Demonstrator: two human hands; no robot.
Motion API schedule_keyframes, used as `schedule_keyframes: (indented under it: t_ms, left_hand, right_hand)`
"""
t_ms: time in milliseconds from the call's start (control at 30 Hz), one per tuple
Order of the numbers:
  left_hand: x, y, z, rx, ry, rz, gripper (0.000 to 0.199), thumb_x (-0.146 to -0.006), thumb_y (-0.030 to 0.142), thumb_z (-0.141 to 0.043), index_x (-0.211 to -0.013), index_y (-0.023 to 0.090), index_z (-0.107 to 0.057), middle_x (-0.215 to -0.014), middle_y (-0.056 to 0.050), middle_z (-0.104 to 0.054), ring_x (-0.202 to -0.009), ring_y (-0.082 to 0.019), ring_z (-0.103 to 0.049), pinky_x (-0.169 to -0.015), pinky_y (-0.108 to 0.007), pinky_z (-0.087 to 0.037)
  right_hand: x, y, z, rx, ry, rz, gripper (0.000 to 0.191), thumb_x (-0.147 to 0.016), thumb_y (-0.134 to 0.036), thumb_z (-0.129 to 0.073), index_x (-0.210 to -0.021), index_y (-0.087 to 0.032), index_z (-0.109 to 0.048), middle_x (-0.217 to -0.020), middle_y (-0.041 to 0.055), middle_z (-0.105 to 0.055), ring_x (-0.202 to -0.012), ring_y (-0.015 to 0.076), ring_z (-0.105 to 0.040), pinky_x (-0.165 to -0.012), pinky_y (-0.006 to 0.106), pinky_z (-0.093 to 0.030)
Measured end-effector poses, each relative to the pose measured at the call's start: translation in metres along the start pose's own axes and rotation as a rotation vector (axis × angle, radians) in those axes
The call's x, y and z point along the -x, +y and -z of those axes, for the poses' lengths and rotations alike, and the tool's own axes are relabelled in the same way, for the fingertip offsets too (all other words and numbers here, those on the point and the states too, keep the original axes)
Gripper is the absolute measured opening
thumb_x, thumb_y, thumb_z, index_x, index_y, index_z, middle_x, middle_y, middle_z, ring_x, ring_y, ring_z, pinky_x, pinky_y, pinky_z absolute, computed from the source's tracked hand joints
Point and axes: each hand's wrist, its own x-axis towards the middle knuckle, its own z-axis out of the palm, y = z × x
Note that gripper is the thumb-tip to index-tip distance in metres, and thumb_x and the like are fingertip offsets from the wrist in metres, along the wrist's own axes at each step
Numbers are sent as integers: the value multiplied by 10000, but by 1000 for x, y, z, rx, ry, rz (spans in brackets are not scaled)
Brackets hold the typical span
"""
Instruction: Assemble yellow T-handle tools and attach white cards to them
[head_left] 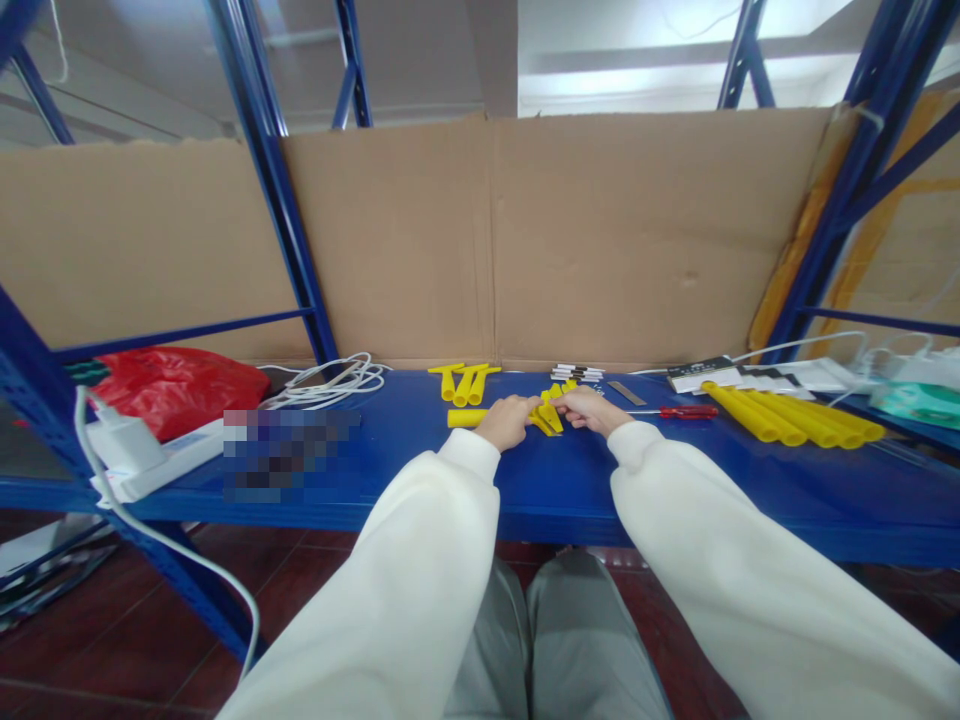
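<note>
My left hand (508,423) is closed, its fingertips on a small yellow plastic piece (547,420) at the middle of the blue shelf. From the other side, my right hand (590,409) pinches at the same cluster of yellow pieces; its thumb and fingers are pressed together there. The exact shape of what the fingers grip is partly hidden. Just left of my left hand lies a short yellow tube (465,418). Behind it are several T-shaped yellow parts (470,384). White-and-black sticks (577,373) lie behind my right hand, beside a flat metal strip (626,393).
A red-handled screwdriver (686,412) lies right of my right hand, then several long yellow tubes (791,418). At the left are a white cable (330,385), a red plastic bag (184,385) and a power strip (180,455). Cardboard (600,240) stands behind the shelf (559,490).
</note>
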Motion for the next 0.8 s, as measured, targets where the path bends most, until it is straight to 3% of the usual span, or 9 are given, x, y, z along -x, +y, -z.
schedule_keyframes:
  t_ms: [600,800]
  left_hand:
    - [-3,-7,-6,-5,-4,-67,520,-910,71,-528,-1405,215,-594,-1189,-101,-722,-1134,-237,-656,-981,-326,-506]
    - [-4,-8,-9,21,6,-74,442,-900,56,-524,-1276,203,-703,-1104,-123,-705,-1097,-247,-655,-970,-343,-506]
  right_hand:
    - [9,-8,-7,141,9,-8,392,-889,-150,-678,-573,-189,-450,-392,-77,-389,-324,15,-241,-308,137,-125]
    - [12,-7,-6,114,-15,3,319,-883,-105,-653,-620,-175,-487,-417,-56,-459,-335,21,-279,-331,140,-150]
